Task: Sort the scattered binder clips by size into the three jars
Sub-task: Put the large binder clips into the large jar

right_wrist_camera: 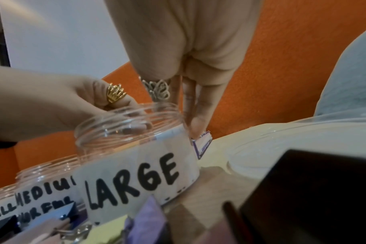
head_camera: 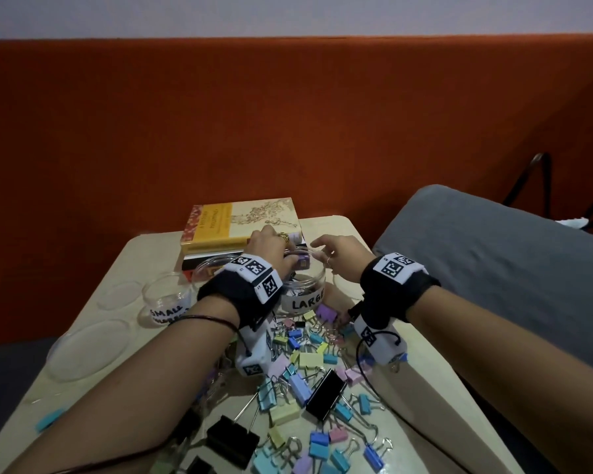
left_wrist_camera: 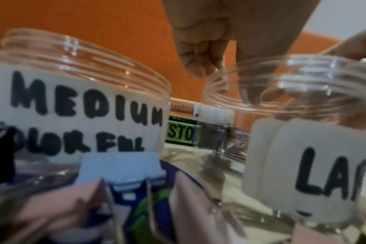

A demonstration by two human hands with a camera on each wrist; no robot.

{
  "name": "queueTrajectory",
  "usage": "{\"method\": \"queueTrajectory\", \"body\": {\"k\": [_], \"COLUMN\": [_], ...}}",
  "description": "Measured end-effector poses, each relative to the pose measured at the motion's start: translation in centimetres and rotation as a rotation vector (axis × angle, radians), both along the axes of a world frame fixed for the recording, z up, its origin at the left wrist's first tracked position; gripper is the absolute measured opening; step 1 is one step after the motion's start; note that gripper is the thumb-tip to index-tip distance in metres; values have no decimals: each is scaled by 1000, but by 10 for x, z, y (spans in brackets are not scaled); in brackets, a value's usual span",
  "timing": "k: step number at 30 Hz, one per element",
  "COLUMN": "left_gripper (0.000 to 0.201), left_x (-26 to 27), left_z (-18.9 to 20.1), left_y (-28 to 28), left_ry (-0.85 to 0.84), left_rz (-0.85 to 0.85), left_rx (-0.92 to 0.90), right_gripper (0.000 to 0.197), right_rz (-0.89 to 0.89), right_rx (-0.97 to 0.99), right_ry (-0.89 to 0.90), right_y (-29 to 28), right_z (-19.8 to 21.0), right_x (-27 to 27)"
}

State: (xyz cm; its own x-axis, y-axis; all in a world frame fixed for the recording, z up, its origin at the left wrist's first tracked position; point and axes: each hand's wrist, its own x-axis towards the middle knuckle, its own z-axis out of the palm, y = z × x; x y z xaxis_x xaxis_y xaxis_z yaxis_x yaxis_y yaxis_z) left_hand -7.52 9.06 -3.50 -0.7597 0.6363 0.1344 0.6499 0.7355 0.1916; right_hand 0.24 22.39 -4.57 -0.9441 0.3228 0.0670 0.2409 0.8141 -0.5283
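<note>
Over the mouth of the LARGE jar (head_camera: 300, 285) the left hand (head_camera: 271, 246) dips its curled fingers inside the rim, though whether they hold a clip cannot be told. The right hand (head_camera: 336, 256), fingers straight, touches that jar's far right wall. Just this side of the jar lie the scattered binder clips (head_camera: 308, 381); to its left stand the MEDIUM jar (left_wrist_camera: 79, 92) and the SMALL jar (head_camera: 166, 299).

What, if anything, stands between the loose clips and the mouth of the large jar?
No lid: the large jar stands open behind the clips. Only the left hand is in the way, its fingers dipped into the mouth. The right hand touches the jar's outer wall.
</note>
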Motion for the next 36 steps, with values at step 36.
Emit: {"method": "queueTrajectory", "body": {"k": [36], "left_gripper": [44], "left_x": [99], "left_z": [35], "left_y": [-68], "left_ry": [-268], "left_rz": [-258], "left_rx": [72], "right_gripper": [36], "right_rz": [-289], "right_rx": [-303], "right_ry": [222], "right_y": [-14], "right_z": [40], "right_x": [74]}}
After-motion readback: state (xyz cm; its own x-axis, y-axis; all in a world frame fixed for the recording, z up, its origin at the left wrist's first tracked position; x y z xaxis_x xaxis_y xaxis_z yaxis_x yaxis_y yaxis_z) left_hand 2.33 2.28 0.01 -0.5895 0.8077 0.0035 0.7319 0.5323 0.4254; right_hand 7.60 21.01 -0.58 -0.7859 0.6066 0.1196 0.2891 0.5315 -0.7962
